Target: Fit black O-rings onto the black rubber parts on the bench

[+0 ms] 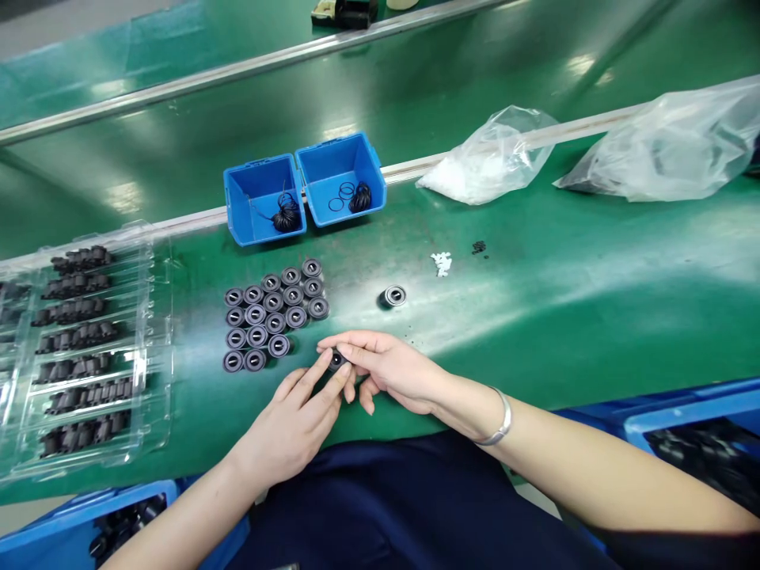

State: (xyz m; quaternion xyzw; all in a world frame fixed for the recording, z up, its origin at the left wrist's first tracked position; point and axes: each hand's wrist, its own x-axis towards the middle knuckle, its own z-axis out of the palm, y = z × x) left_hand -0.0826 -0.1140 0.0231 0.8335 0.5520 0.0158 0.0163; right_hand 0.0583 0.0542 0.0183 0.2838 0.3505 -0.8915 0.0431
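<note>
Between the fingertips of both hands is a small round black part (pixel 337 360), its face turned up and its rim partly covered by fingers. My left hand (pixel 305 416) grips it from the near left side. My right hand (pixel 389 366), with a silver bangle on the wrist, pinches it from the right. Just left of the hands stand several similar round black parts (pixel 274 323) in rows, each with a light slot-like mark on top. One more such part (pixel 394 296) stands alone beyond my right hand.
Two blue bins (pixel 261 170) hold black rings. White pieces (pixel 441 264) and tiny black pieces (pixel 478 248) lie in small piles. Plastic bags (pixel 492 158) sit against the back rail. Clear trays (pixel 148 356) of black parts are at left. Blue crates (pixel 653 419) flank the bench below.
</note>
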